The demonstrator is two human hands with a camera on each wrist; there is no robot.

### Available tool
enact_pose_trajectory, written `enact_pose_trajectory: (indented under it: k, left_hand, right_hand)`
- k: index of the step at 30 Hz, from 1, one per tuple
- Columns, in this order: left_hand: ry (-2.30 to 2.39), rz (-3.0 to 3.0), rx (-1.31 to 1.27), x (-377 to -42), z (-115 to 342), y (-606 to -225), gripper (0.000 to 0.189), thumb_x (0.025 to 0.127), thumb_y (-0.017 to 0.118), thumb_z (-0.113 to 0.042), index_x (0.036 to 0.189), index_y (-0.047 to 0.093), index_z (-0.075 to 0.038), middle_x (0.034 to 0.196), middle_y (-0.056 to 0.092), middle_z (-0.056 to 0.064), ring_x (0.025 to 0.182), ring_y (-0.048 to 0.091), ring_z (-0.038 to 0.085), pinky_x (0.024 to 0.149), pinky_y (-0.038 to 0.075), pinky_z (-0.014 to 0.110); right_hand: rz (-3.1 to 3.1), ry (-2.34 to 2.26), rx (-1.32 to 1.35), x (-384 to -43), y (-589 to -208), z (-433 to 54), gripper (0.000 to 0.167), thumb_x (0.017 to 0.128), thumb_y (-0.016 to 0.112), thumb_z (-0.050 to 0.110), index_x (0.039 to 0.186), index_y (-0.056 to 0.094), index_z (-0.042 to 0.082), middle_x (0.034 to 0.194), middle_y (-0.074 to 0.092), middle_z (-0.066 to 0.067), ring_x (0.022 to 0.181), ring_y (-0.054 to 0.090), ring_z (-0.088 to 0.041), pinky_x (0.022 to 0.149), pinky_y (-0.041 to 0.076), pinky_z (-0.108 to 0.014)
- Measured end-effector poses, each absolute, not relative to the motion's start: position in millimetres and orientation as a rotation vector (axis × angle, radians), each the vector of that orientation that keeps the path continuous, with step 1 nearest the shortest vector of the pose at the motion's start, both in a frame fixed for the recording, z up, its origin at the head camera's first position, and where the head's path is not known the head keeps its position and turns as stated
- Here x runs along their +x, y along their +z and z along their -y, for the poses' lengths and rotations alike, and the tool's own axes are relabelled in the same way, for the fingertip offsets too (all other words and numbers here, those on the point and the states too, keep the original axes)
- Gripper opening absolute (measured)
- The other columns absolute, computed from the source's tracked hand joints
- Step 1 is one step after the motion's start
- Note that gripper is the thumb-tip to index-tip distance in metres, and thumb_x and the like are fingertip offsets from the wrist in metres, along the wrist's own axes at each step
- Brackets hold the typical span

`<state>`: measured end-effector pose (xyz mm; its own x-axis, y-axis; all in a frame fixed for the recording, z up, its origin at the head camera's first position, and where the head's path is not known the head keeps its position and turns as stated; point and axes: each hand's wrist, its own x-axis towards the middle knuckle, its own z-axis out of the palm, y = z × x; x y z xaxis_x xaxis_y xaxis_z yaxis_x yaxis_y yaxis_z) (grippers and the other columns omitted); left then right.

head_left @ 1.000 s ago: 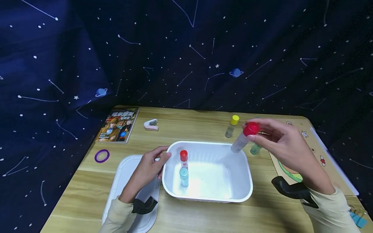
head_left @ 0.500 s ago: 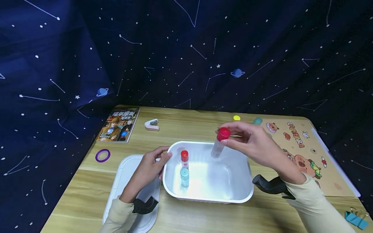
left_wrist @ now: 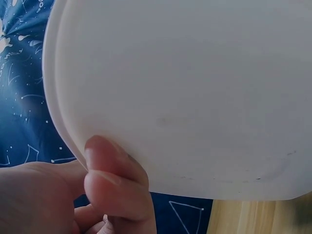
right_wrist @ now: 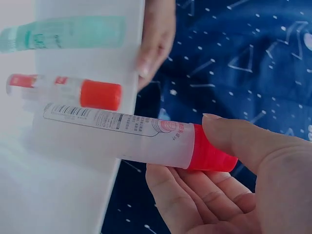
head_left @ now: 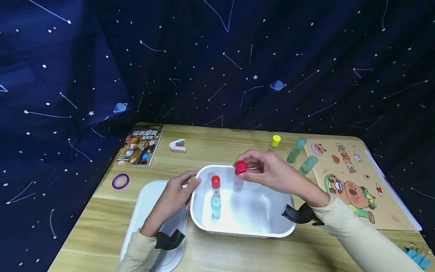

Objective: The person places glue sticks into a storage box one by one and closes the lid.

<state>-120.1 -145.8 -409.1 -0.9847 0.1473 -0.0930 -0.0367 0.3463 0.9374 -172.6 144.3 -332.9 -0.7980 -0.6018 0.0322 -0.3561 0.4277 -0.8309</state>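
Observation:
My left hand (head_left: 175, 194) grips the left rim of a white plastic tub (head_left: 242, 232); in the left wrist view its fingers (left_wrist: 117, 187) lie against the tub's outer wall. Inside the tub, at the left, a small red-capped bottle (head_left: 215, 185) and a clear teal bottle (head_left: 215, 207) stand upright. My right hand (head_left: 268, 170) holds a larger red-capped glue bottle (head_left: 240, 168) by its cap, over the tub's far side. Its printed label with a barcode shows in the right wrist view. Whether its base touches the tub floor, I cannot tell.
Behind the tub stand a yellow-capped bottle (head_left: 275, 141) and two teal bottles (head_left: 296, 150). A capybara-print folder (head_left: 360, 181) lies right, near a blue binder clip (head_left: 417, 257). At left are a white lid (head_left: 142, 215), tape roll (head_left: 120, 181), stapler (head_left: 178, 146) and book (head_left: 138, 145).
My right hand has carried the larger red-capped glue bottle leftward and down, from the tub's far right corner to beside the two small bottles. My left hand has stayed on the rim.

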Motion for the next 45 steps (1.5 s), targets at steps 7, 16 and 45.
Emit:
enact_pose_trajectory:
  k: [7,16,45]
  left_hand:
    - [1.716,-2.441,0.115,-121,147,-408,0.039,0.105,0.063,-0.026,0.140,0.062,-0.007,0.078,0.060,0.007,0.042,0.053,0.015,0.042,0.040,0.024]
    - [1.713,-2.449,0.104,-123,146,-408,0.038,0.105,0.063,-0.025,0.139,0.063,-0.008,0.076,0.056,0.005,0.043,0.054,0.019,0.042,0.041,0.025]
    - [1.728,-2.431,0.115,-121,147,-410,0.037,0.105,0.063,-0.026,0.138,0.064,-0.008,0.077,0.059,0.007,0.042,0.053,0.012,0.042,0.041,0.024]
  right_hand:
    - [-2.318,-1.285,-0.826,-176,-343,-134,0.031,0.089,0.080,0.002,0.117,0.067,0.001,0.114,0.074,-0.013,0.105,0.074,-0.021,0.091,0.061,-0.026]
    - [-2.317,-1.172,-0.836,-177,-362,-124,0.029,0.089,0.081,0.006,0.114,0.066,0.005,0.110,0.073,-0.008,0.098,0.069,-0.015,0.087,0.060,-0.022]
    - [-2.330,-1.062,-0.856,-180,-386,-120,0.029,0.089,0.081,0.005,0.112,0.064,0.007,0.106,0.069,-0.005,0.093,0.063,-0.014,0.083,0.058,-0.019]
